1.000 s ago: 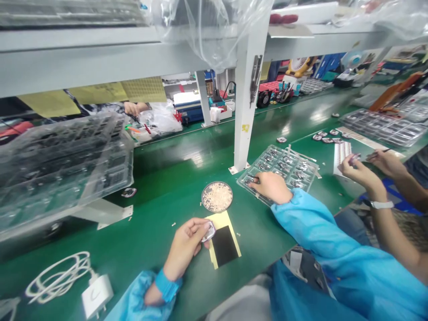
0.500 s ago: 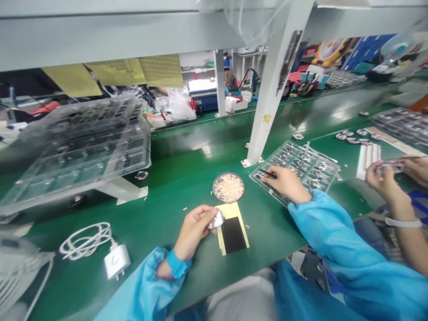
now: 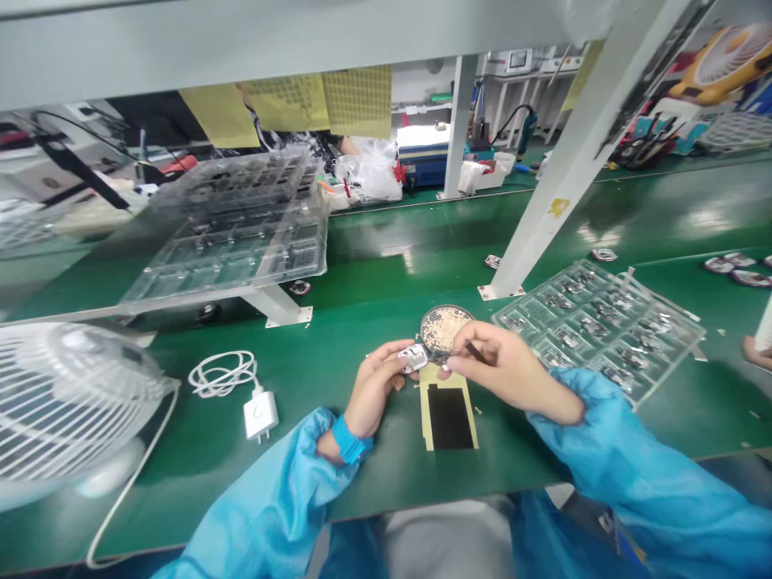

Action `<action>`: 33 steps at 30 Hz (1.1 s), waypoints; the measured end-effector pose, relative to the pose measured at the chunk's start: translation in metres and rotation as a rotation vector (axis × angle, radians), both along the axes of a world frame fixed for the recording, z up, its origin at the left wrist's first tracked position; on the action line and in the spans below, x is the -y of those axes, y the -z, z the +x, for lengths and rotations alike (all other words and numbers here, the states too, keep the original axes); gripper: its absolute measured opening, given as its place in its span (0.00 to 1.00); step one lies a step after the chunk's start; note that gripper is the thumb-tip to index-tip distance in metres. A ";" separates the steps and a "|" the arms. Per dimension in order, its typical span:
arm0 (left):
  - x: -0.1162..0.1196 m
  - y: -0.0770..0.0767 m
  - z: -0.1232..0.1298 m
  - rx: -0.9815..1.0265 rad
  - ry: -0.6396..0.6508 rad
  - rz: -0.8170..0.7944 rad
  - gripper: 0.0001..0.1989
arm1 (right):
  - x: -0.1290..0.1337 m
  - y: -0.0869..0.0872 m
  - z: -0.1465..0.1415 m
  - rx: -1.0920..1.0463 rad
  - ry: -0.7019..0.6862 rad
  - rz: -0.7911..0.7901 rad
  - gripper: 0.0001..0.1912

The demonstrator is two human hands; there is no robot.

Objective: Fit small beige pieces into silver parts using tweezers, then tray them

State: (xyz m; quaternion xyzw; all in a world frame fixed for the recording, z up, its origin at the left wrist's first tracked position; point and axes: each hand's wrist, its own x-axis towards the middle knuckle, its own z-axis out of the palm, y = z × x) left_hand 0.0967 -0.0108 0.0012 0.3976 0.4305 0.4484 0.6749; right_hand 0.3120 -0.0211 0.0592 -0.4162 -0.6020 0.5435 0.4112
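My left hand (image 3: pixel 377 382) pinches a small white device casing (image 3: pixel 413 359) above the green bench. Close to its right, my right hand (image 3: pixel 498 362) holds dark tweezers (image 3: pixel 474 351), whose tips are too small to make out. Behind both hands sits a round dish (image 3: pixel 445 326) of small pale pieces, partly covered by my right fingers. A black pad on yellow paper (image 3: pixel 424 418) lies below the hands. To the right is a clear compartment tray (image 3: pixel 531 310) with small metallic parts in it.
A white fan (image 3: pixel 72 402) stands at the left, near a white charger (image 3: pixel 260 412) with a coiled cable. Stacked clear trays (image 3: pixel 241 241) rest on a raised shelf. A slanted metal post (image 3: pixel 543 209) rises behind the parts tray. Another person's hand (image 3: pixel 757 352) shows at the right edge.
My right hand has moved left from the parts tray to beside the casing, still with the tweezers. The view has shifted left, showing more of the fan and less of the other person.
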 end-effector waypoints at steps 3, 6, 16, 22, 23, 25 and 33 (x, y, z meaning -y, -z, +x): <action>0.001 -0.001 0.001 -0.041 -0.003 0.076 0.20 | -0.007 0.029 -0.010 -0.060 -0.028 -0.091 0.13; 0.004 -0.002 0.004 -0.050 0.015 0.118 0.22 | -0.010 0.049 -0.011 -0.098 -0.060 -0.176 0.16; 0.013 0.005 0.002 -0.395 0.097 0.335 0.26 | -0.014 0.047 -0.013 0.064 -0.029 -0.179 0.17; 0.013 0.007 0.004 -0.361 0.066 0.278 0.25 | -0.013 0.048 -0.013 0.053 -0.014 -0.250 0.19; 0.013 0.007 0.004 -0.353 0.066 0.270 0.25 | -0.013 0.048 -0.013 0.047 -0.013 -0.253 0.18; 0.012 0.008 0.005 -0.344 0.064 0.260 0.25 | -0.013 0.049 -0.013 0.026 -0.016 -0.259 0.18; 0.014 0.009 0.005 -0.384 0.057 0.270 0.25 | -0.013 0.048 -0.011 -0.001 -0.028 -0.299 0.16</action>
